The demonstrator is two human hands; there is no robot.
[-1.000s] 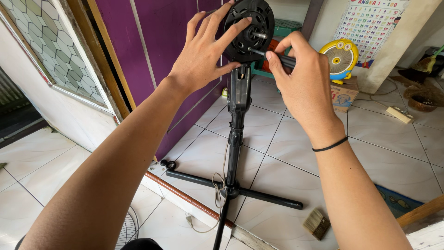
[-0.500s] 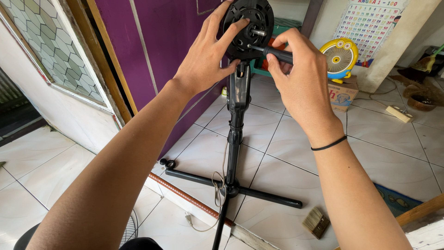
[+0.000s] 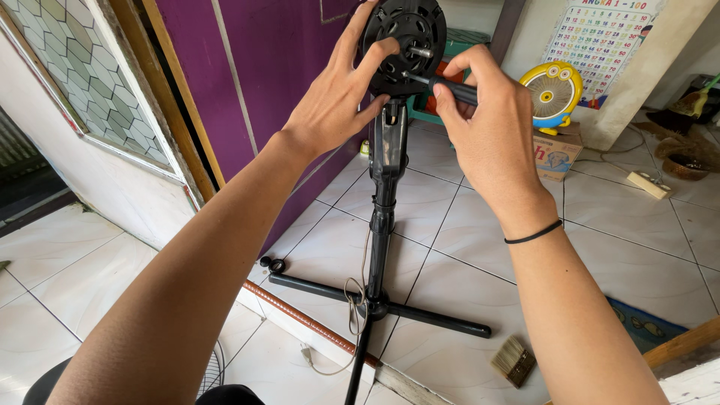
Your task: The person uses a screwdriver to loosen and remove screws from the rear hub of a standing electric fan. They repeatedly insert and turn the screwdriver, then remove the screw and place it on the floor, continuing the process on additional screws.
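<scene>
left hand [image 3: 330, 112] spread against the round black fan motor housing [image 3: 405, 34], thumb on its face, bracing it atop the stand [image 3: 384, 195] so it cannot turn. right hand [image 3: 491, 131], just beside, closed around a screwdriver [image 3: 442, 86] whose tip meets the housing near the shaft [image 3: 421, 52].
</scene>
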